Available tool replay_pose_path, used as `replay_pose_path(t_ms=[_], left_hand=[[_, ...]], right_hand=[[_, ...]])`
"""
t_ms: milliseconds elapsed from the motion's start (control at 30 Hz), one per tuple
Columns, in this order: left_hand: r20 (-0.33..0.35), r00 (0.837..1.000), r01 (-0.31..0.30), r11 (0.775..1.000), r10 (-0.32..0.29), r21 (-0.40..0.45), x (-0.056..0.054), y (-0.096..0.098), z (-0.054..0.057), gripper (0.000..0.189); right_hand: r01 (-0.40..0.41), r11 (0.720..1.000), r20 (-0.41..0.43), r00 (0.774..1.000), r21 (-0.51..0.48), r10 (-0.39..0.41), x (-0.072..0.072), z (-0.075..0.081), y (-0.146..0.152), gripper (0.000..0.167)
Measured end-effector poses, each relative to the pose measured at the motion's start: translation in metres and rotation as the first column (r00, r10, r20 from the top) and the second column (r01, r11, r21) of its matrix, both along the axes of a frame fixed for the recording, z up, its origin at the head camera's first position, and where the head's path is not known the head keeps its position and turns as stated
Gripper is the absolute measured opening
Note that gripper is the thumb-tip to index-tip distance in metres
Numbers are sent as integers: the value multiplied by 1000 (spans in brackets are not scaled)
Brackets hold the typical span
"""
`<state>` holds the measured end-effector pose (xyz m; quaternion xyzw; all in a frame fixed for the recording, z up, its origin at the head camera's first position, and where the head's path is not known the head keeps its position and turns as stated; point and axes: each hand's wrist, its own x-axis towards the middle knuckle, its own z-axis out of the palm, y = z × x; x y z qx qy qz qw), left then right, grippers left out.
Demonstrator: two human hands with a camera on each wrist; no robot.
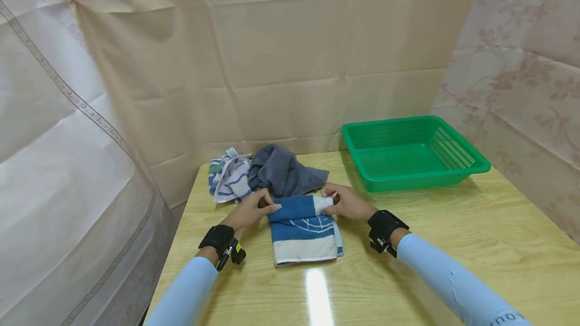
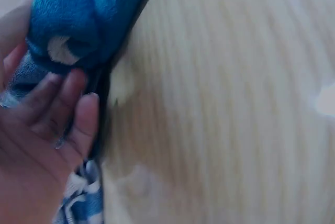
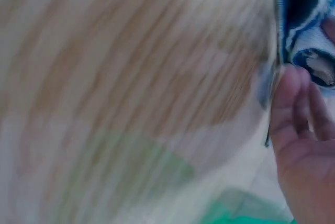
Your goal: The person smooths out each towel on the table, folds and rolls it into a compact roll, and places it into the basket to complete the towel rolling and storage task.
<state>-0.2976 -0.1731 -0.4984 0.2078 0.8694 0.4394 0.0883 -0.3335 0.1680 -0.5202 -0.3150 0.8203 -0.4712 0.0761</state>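
A blue and white towel [image 1: 304,248] lies on the table, its far end rolled over toward the near side. My left hand [image 1: 251,210] pinches the left end of the roll between thumb and fingers. At the roll's white right end, my right hand [image 1: 348,202] grips it the same way. The left wrist view shows the blue roll [image 2: 73,20] with the fingers curled against its end. In the right wrist view, the spiral end of the roll [image 3: 314,67] sits by the fingertips.
Behind the towel lie a crumpled grey towel [image 1: 285,172] and a striped white and blue cloth [image 1: 231,177]. A green plastic basket [image 1: 414,182] stands at the back right of the wooden table [image 1: 453,245]. Beige curtain cloth [image 1: 281,54] hangs along the back.
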Motion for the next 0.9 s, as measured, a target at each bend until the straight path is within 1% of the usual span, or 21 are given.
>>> replay_pose_path(t_ms=[33,100,133,167,233,367,433,467,567,600,700,767,833,900], left_hand=[[44,999,-33,999,33,8,0,1,-2,28],[118,988,-96,995,96,-1,0,3,-4,39],[138,983,-118,993,119,-17,0,4,-5,45],[152,980,-127,991,130,-30,-1,5,-6,50],[160,979,-121,991,129,-61,-3,7,-6,55],[160,985,-45,993,62,-110,-7,8,-4,44],[165,985,-28,993,47,-117,-8,6,-4,41],[166,985,-22,993,42,-119,-9,6,-3,41],[166,985,-32,991,54,-128,-8,6,-2,39],[167,984,-36,991,58,-131,-8,6,-2,40],[166,983,-50,988,75,-148,-6,5,-1,39],[167,983,-55,987,81,-154,-6,4,-3,39],[165,983,-59,986,84,-156,-7,4,-4,41],[162,982,-65,985,91,-161,-8,4,-5,43]], right_hand=[[2,1000,50,999,-26,-1,-1,-1,2,32],[8,999,136,991,-53,-1,-2,-4,6,32],[9,998,181,983,-67,3,-3,-5,8,33],[8,997,214,977,-75,8,-4,-6,9,34],[4,997,262,965,-81,17,-5,-6,12,35],[-14,997,305,952,-79,38,-6,-4,14,39],[-14,996,322,946,-86,41,-6,-2,13,40],[-12,996,328,944,-90,41,-6,-1,12,41],[0,995,340,940,-104,35,-5,3,11,40],[11,995,338,941,-98,23,-4,3,10,38],[59,996,362,932,-63,-32,0,6,7,33],[88,996,382,921,-11,-77,2,10,4,40],[112,993,414,903,35,-116,3,15,0,50],[122,989,425,893,82,-145,2,20,-1,57]])
